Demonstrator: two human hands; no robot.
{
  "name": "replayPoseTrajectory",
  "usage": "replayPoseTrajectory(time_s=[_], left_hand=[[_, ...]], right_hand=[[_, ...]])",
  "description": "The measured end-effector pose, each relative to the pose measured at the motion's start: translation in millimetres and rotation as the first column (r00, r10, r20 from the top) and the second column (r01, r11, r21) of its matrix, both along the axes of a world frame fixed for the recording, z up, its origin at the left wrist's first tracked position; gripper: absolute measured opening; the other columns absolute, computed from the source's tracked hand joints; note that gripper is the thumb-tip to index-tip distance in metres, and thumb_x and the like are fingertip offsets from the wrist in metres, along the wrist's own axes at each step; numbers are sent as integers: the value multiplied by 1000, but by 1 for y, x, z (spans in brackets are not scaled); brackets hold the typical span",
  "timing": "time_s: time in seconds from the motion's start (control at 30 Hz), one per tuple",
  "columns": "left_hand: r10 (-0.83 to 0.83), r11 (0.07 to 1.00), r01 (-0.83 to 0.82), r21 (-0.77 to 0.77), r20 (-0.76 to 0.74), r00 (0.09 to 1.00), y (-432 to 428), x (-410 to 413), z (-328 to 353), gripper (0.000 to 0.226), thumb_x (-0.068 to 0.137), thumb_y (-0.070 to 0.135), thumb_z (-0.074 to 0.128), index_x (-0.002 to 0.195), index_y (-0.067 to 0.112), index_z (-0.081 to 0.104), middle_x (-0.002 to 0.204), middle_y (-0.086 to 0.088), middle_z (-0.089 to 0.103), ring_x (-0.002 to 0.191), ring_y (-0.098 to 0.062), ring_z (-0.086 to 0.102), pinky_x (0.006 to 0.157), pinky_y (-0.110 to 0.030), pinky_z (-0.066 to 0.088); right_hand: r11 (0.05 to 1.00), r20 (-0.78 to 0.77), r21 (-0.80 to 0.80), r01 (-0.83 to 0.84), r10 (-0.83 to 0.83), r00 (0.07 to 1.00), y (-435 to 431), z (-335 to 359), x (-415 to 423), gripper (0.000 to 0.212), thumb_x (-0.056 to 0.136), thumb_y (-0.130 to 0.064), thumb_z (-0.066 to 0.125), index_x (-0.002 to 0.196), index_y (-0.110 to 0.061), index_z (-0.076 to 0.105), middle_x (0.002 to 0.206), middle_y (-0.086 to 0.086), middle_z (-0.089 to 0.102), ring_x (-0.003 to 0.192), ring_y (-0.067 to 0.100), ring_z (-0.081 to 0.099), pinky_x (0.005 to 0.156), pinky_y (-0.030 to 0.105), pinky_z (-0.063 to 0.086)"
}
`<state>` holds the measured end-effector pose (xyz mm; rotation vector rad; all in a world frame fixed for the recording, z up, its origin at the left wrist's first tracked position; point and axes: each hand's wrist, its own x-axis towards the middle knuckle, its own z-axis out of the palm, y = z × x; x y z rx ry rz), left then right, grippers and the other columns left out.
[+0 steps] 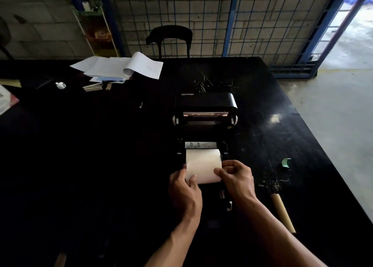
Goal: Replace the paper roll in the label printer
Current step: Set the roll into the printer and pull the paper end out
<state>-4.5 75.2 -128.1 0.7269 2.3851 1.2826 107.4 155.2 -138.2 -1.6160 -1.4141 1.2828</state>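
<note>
Seating the new paper roll [202,161] in the open printer [205,125] bay, near end of the surface [101,155]. Left hand [184,190] and right hand [237,179] fingers pinch its loose sheet's corners. Roll axis runs left-right, sheet pointing near. Next, probably: feed sheet straight, close lid.

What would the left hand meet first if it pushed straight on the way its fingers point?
The left hand points up and away, so it would probably first press into the white paper roll seated in the open black label printer; depth is unclear.
</note>
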Motion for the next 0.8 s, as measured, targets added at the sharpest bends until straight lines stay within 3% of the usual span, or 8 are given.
replayPoseTrajectory(time_s=[0.17,0.23,0.3,0.37,0.5,0.63,0.7,0.8], left_hand=[[24,998,-21,64,-43,999,-6,-4,-1,28,85,13,71,112,10,71,108,-5,68,98,-22,65,85,-28,52],[-88,989,101,107,-119,989,-8,-11,-1,20,85,12,70,105,12,74,101,-1,69,92,-17,66,81,-27,54],[-206,969,226,99,-177,962,-4,-17,0,15,86,13,70,99,12,76,99,1,67,90,-15,64,81,-27,54],[-240,961,258,96,-171,956,2,-21,0,14,85,15,71,98,12,75,102,0,63,89,-14,62,79,-25,52],[-40,987,43,155,-20,999,-1,-47,-6,22,89,9,64,110,13,69,110,-8,62,88,-17,65,76,-26,54],[-276,959,264,-107,-114,954,-1,-81,-16,37,93,1,56,127,14,62,120,-8,59,99,-13,58,84,-17,44],[-397,910,363,-199,-171,902,3,-89,-15,34,93,8,59,127,14,62,118,-6,60,100,-14,58,83,-17,42],[-459,885,414,-212,-258,850,10,-93,-11,37,92,14,61,129,19,61,112,-3,61,96,-15,58,81,-20,45]], right_hand=[[993,81,118,-19,10,997,-11,1,-1,52,84,-18,80,130,-27,58,98,-4,67,79,7,68,63,20,51],[968,135,203,-150,124,983,-13,3,-1,75,87,-9,75,144,-43,42,111,-4,52,82,7,65,71,24,54],[917,271,222,-333,270,924,-13,5,0,85,86,-7,72,146,-55,35,118,-5,40,89,13,62,79,23,52],[883,390,196,-427,330,860,-10,7,-1,73,88,-13,72,144,-51,45,122,-5,37,100,18,58,83,20,45],[902,418,167,-399,302,857,-3,10,-4,60,89,-19,72,141,-43,54,125,0,53,107,18,52,86,25,40],[932,306,157,-326,268,914,0,14,-1,74,81,-12,80,145,-34,49,124,2,64,105,25,63,90,39,56],[951,266,139,-276,233,935,2,16,0,77,77,-13,84,145,-30,49,116,2,67,98,23,65,85,37,57],[967,249,100,-234,204,947,6,18,2,74,73,-17,88,139,-25,55,108,1,66,93,23,67,78,30,54]])
